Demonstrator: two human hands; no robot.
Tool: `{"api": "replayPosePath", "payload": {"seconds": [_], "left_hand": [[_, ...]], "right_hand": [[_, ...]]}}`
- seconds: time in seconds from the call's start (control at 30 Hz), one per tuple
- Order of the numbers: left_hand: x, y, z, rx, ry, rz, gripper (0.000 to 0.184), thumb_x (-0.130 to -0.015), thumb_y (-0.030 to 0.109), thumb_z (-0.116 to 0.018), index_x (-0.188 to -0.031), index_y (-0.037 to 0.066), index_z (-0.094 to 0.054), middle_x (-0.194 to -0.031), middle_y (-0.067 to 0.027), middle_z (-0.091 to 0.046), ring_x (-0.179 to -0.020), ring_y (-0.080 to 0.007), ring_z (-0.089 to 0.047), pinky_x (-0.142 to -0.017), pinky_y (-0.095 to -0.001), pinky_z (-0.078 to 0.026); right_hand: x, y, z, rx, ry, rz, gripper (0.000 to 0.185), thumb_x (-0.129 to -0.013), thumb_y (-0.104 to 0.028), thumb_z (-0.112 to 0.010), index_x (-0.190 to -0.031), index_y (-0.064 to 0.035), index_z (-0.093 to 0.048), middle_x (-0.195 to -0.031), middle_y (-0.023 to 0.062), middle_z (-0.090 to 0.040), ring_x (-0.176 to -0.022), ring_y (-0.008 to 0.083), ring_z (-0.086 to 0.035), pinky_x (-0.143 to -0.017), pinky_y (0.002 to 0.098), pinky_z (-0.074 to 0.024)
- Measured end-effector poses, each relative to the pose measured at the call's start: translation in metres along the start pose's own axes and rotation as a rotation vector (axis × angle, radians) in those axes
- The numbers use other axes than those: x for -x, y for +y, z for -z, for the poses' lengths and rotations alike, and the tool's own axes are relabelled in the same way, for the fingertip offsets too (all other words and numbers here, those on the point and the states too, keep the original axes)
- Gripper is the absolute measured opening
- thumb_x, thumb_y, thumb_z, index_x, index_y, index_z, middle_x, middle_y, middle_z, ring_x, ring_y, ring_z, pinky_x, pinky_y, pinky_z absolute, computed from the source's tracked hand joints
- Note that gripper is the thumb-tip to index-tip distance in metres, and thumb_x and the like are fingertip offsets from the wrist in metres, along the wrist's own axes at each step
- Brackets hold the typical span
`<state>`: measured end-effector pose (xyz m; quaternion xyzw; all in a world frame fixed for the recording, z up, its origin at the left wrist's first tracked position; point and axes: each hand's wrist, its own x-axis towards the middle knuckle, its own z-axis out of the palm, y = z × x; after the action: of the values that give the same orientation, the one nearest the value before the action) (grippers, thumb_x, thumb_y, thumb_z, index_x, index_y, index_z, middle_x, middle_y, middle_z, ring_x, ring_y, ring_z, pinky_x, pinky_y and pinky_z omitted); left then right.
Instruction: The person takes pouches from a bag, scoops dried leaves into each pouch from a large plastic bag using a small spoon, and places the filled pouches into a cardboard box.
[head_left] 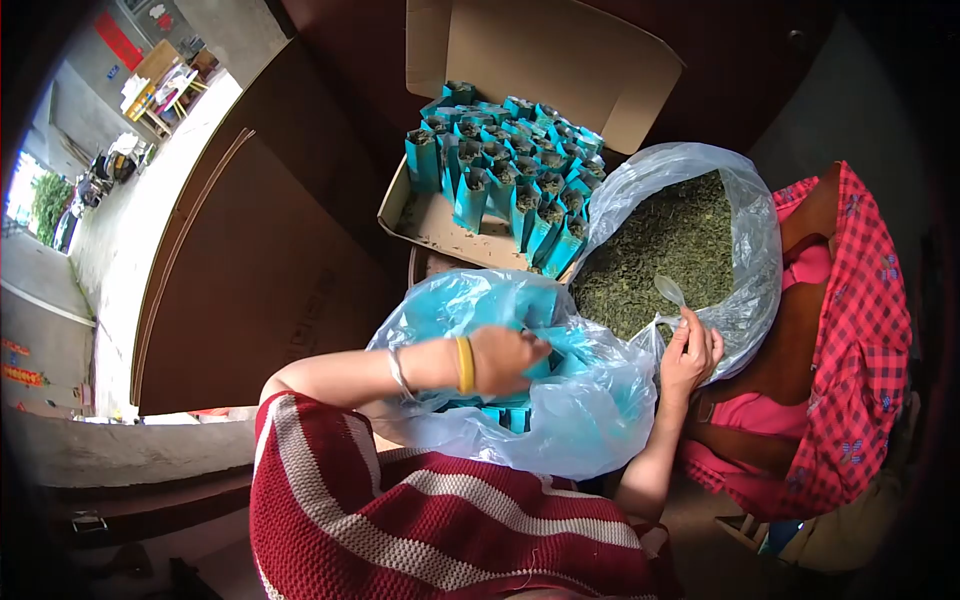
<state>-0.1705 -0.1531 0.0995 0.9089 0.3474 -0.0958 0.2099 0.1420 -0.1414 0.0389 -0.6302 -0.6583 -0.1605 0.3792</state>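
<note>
Your left hand (505, 360) is blurred, what its fingers (537, 348) hold is unclear, and the near edge cuts off your striped top (430, 520).

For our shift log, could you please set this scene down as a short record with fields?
Left grip: blurred, at the packet bag; hold unclear
Right grip: holding a clear spoon
Packet bag contents: blue packets
Leaf bag: clear plastic, open, loose green leaf inside
Carton: open, leaf-filled packets standing inside
Far right: red checked cloth
</note>
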Motion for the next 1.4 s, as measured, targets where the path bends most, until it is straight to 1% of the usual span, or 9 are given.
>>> {"api": "replayPosePath", "payload": {"seconds": [0.1,0.23,0.4,0.53,0.67,0.73,1.03,1.3,1.4], "left_hand": [[-0.013,-0.008,-0.074,-0.233,0.431,-0.12,0.061,-0.077,0.028,-0.066,-0.13,0.005,-0.047,-0.093,-0.0213,-0.064,-0.085,-0.0333,-0.065,-0.078,-0.0407,-0.053],[-0.009,-0.003,-0.045,-0.058,0.086,0.052,0.063,-0.08,0.031,-0.066,-0.132,0.004,-0.045,-0.119,-0.0186,-0.06,-0.101,-0.034,-0.063,-0.08,-0.0419,-0.052],[0.002,-0.01,0.039,0.217,0.062,0.045,0.071,-0.077,0.032,-0.074,-0.135,0.005,-0.043,-0.113,-0.0176,-0.061,-0.098,-0.0315,-0.063,-0.081,-0.0397,-0.052],[-0.017,-0.008,0.084,0.791,0.292,-0.101,0.082,-0.073,0.027,-0.083,-0.139,0.004,-0.041,-0.106,-0.0116,-0.061,-0.094,-0.023,-0.061,-0.081,-0.0348,-0.051],[-0.058,0.014,0.102,0.629,0.574,-0.17,0.078,-0.073,0.023,-0.083,-0.137,0.002,-0.043,-0.111,-0.0149,-0.059,-0.099,-0.0274,-0.06,-0.085,-0.0368,-0.049],[-0.087,0.017,0.094,0.414,0.773,-0.248,0.076,-0.073,0.022,-0.082,-0.135,0.0,-0.043,-0.115,-0.0176,-0.057,-0.102,-0.0313,-0.058,-0.089,-0.0378,-0.047],[-0.17,0.009,0.027,0.314,1.059,-0.238,0.071,-0.074,0.023,-0.081,-0.128,-0.003,-0.044,-0.12,-0.0233,-0.055,-0.11,-0.0378,-0.056,-0.095,-0.0396,-0.044],[-0.183,0.006,-0.009,0.707,0.978,0.004,0.072,-0.076,0.04,-0.076,-0.125,-0.003,-0.044,-0.116,-0.0247,-0.055,-0.105,-0.0428,-0.056,-0.091,-0.0441,-0.046],[-0.195,0.008,-0.011,0.708,1.064,-0.008,0.071,-0.079,0.045,-0.072,-0.125,-0.002,-0.045,-0.115,-0.0243,-0.055,-0.103,-0.0423,-0.056,-0.089,-0.0445,-0.045]], "right_hand": [[0.002,0.001,0.0,-0.005,0.013,0.004,0.018,-0.094,-0.015,-0.054,-0.104,-0.0098,-0.068,-0.091,0.0058,-0.071,-0.084,0.0212,-0.065,-0.096,0.0376,-0.0394],[0.001,0.001,0.002,-0.029,0.039,-0.001,0.018,-0.093,-0.015,-0.055,-0.104,-0.0095,-0.068,-0.09,0.0058,-0.07,-0.084,0.0219,-0.065,-0.096,0.0382,-0.04],[0.001,-0.002,0.005,-0.062,0.034,-0.016,0.017,-0.092,-0.013,-0.055,-0.103,-0.009,-0.069,-0.091,0.0054,-0.071,-0.085,0.0224,-0.065,-0.095,0.0383,-0.0404],[0.001,-0.001,0.004,-0.1,0.062,-0.037,0.017,-0.088,-0.009,-0.059,-0.101,-0.0101,-0.068,-0.088,0.0061,-0.07,-0.084,0.0208,-0.066,-0.095,0.0377,-0.0404],[-0.007,-0.006,0.015,-0.193,0.079,-0.121,0.015,-0.089,-0.008,-0.059,-0.101,-0.0074,-0.068,-0.088,0.0071,-0.071,-0.082,0.0221,-0.066,-0.09,0.036,-0.0438],[-0.014,-0.009,0.019,-0.679,0.189,-0.337,0.015,-0.09,-0.008,-0.059,-0.101,-0.0046,-0.068,-0.088,0.0079,-0.071,-0.08,0.0244,-0.066,-0.083,0.0351,-0.0473],[-0.044,-0.016,0.051,-0.521,0.175,-0.157,0.018,-0.096,-0.012,-0.056,-0.103,0.0008,-0.067,-0.094,0.0134,-0.071,-0.086,0.0227,-0.068,-0.084,0.0336,-0.0512],[-0.068,-0.014,0.011,0.138,-0.118,-0.025,0.014,-0.085,-0.009,-0.06,-0.095,-0.009,-0.069,-0.075,0.0097,-0.069,-0.074,0.0271,-0.066,-0.092,0.0393,-0.0413],[-0.072,-0.01,-0.015,0.245,-0.474,0.05,0.016,-0.085,-0.014,-0.057,-0.095,-0.0107,-0.069,-0.077,0.014,-0.069,-0.077,0.0319,-0.066,-0.088,0.042,-0.0449]]}}
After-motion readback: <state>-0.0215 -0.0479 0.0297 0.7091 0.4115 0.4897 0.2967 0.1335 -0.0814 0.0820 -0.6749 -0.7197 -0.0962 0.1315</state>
